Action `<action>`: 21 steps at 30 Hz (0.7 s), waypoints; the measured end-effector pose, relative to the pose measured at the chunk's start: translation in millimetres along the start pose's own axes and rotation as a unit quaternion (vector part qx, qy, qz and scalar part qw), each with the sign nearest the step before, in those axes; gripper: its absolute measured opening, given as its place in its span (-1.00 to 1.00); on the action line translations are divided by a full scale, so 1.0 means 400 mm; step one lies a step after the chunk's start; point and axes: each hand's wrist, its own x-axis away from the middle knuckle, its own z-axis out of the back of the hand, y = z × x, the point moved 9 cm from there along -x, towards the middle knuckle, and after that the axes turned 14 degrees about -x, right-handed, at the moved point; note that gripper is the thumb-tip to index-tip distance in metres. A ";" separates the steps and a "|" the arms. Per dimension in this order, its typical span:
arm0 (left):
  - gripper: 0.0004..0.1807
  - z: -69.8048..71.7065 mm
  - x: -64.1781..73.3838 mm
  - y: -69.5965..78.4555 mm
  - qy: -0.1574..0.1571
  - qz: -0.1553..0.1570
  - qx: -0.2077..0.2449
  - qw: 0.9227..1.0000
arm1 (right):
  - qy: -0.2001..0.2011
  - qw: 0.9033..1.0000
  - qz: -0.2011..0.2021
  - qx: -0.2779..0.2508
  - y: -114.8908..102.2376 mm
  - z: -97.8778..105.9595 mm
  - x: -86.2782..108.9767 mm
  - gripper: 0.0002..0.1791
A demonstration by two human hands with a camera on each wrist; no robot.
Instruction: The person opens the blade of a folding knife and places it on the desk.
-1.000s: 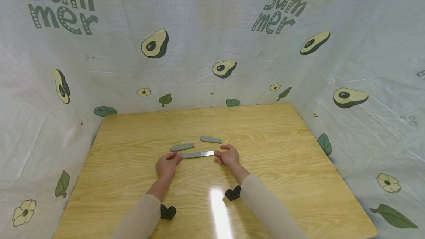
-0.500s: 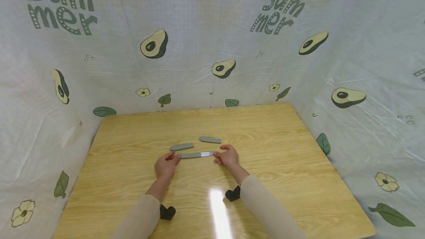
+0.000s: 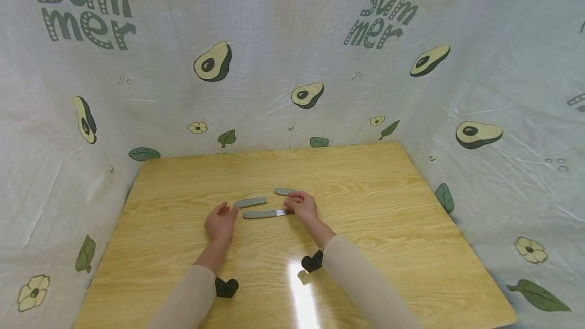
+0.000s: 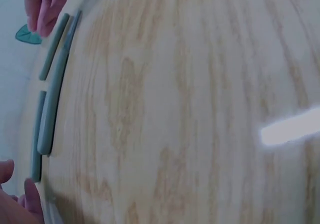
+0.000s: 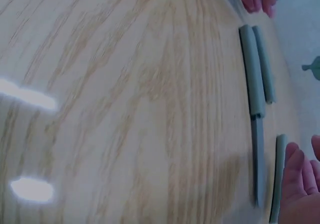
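Observation:
A knife (image 3: pixel 259 214) lies extended on the wooden table, its grey-green handle to the left and its short metal blade to the right. Behind it lie two matching pieces that look like folded knives, the left one (image 3: pixel 250 202) and the back right one (image 3: pixel 284 192). My left hand (image 3: pixel 220 223) has loosely bent fingers near the left piece's left end, holding nothing. My right hand (image 3: pixel 304 207) hovers by the back right piece, hiding its right end and the blade tip in the head view. In the right wrist view its fingers (image 5: pixel 295 171) are relaxed beside that piece.
The light wooden table (image 3: pixel 388 248) meets a patterned fabric sheet (image 3: pixel 274 65) at its back and sides. Black heart-shaped objects (image 3: pixel 226 287) show at both sleeve cuffs. A bright light reflection falls on the front of the table.
Both hands have let go of the extended knife, which stays on the table. The left hand has drawn back leftward; the right has moved left and away from me toward the back right piece.

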 end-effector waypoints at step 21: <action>-0.39 -0.048 -0.021 0.014 -0.105 -0.039 -0.044 0.993 | -0.130 0.989 -0.062 0.018 0.027 -0.177 0.001 -0.40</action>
